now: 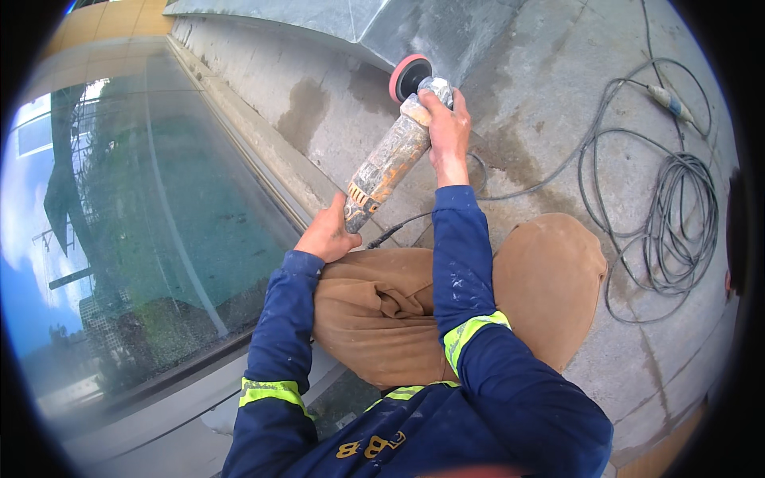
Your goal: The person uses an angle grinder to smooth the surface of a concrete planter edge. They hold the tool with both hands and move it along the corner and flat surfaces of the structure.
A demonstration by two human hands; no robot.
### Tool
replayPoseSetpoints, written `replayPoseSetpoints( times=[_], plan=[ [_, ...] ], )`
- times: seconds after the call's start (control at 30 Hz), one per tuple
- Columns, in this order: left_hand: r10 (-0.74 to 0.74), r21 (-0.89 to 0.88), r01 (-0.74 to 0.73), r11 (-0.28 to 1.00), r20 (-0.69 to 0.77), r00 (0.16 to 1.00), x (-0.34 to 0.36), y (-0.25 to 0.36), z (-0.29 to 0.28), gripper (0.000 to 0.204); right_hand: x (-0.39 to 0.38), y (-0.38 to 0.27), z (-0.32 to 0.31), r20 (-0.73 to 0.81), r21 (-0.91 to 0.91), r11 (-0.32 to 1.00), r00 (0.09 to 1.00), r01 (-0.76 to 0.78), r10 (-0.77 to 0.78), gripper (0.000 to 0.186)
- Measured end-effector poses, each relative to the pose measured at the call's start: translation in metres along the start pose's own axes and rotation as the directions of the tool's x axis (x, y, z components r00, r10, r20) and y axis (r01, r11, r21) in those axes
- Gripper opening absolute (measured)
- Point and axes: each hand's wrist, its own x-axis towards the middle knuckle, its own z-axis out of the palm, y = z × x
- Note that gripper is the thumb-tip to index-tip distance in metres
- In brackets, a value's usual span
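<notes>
Both my hands hold a worn angle grinder, its grey and orange body spattered with pale dust. A round pad, pink-red at the rim and black in the middle, sits on its head and is at or close to the edge of a grey stone block; I cannot tell whether they touch. My right hand wraps round the front of the tool, just behind the pad. My left hand grips its rear end near my knee, where a black cord comes out.
To the left a large reflective glass panel lies beside a stone ledge. Loops of dark cable spread over the concrete floor at the right, with a pale cable connector at the upper right. Damp stains mark the concrete.
</notes>
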Motion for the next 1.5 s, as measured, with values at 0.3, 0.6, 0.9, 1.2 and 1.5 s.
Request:
replayPoseSetpoints(
  times=[0.3,0.6,0.9,1.2,1.5],
  plan=[
    [0.004,0.034,-0.005,0.999,0.042,0.999,0.003,-0.004,0.000,0.059,0.012,0.022,-0.009,-0.036,-0.030,0.999,0.999,-0.037,0.036,0.068],
    [-0.014,0.008,0.014,1.000,0.039,0.999,0.003,0.000,0.001,0.058,0.012,0.015,-0.009,-0.010,-0.007,1.000,1.000,-0.014,0.014,0.068],
    [-0.057,0.058,0.053,0.997,0.072,0.996,0.003,0.009,-0.003,0.059,0.013,0.019,-0.016,-0.009,0.029,0.996,0.997,-0.081,0.082,0.058],
    [-0.049,0.013,0.049,0.999,0.032,0.998,0.001,0.008,0.001,0.061,0.009,0.007,-0.009,0.001,-0.012,1.000,1.000,-0.027,0.027,0.078],
    [-0.055,-0.019,0.055,0.998,-0.001,0.998,0.000,0.013,-0.001,0.057,0.003,-0.006,-0.005,0.026,-0.009,1.000,0.999,-0.018,0.019,0.073]
  ],
)
